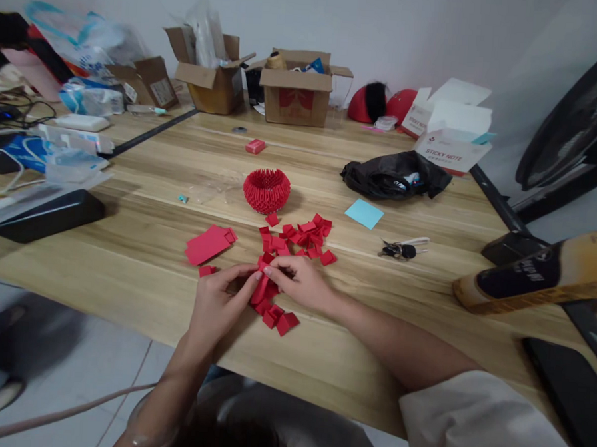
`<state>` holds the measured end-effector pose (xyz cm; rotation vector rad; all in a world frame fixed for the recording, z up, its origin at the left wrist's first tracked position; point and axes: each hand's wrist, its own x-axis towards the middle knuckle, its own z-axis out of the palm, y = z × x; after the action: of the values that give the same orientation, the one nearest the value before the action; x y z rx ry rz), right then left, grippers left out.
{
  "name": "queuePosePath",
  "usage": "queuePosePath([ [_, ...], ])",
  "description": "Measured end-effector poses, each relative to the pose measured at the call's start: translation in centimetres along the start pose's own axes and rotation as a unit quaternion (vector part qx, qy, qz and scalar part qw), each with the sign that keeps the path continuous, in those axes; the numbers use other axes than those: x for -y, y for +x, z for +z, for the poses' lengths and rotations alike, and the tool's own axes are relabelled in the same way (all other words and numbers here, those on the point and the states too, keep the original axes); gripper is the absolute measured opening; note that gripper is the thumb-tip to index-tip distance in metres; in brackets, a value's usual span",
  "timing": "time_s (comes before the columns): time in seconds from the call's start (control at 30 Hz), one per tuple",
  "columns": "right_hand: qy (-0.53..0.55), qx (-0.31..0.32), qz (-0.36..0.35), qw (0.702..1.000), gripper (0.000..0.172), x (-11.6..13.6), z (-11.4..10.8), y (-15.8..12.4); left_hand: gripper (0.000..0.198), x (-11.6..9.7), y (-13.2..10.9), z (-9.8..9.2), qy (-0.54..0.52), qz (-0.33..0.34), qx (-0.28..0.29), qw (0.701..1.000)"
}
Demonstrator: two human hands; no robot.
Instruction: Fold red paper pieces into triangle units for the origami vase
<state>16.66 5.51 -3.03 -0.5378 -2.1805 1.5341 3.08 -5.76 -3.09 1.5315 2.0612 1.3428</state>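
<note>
Between my hands is a small piece of red paper [263, 267], pinched from both sides. My left hand [220, 298] has its thumb and forefinger closed on the left side of it. On the right side, my right hand [300, 280] pinches it with bent fingers. Small red paper pieces [305, 234], several of them folded, lie loose beyond and below the hands. To the left rests a stack of red paper sheets [210, 244]. Farther back stands a red bowl [266, 190] built of many folded paper pieces. Any fold in the held piece is partly hidden by my fingers.
A blue paper square [364, 213], keys [402, 249] and a black bag [396, 174] lie to the right. A tall can [536, 272] is at the right edge. Open cardboard boxes [296, 93] stand at the back. A black case [49, 216] lies left.
</note>
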Motion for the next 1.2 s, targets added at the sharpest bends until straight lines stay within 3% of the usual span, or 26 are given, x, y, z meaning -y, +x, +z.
queuePosePath([
  [1.2, -0.056, -0.002, -0.012, 0.998, 0.026, -0.21, -0.03, -0.07, 0.029, 0.51, 0.06, 0.15, 0.003, -0.015, 0.046, 0.999],
])
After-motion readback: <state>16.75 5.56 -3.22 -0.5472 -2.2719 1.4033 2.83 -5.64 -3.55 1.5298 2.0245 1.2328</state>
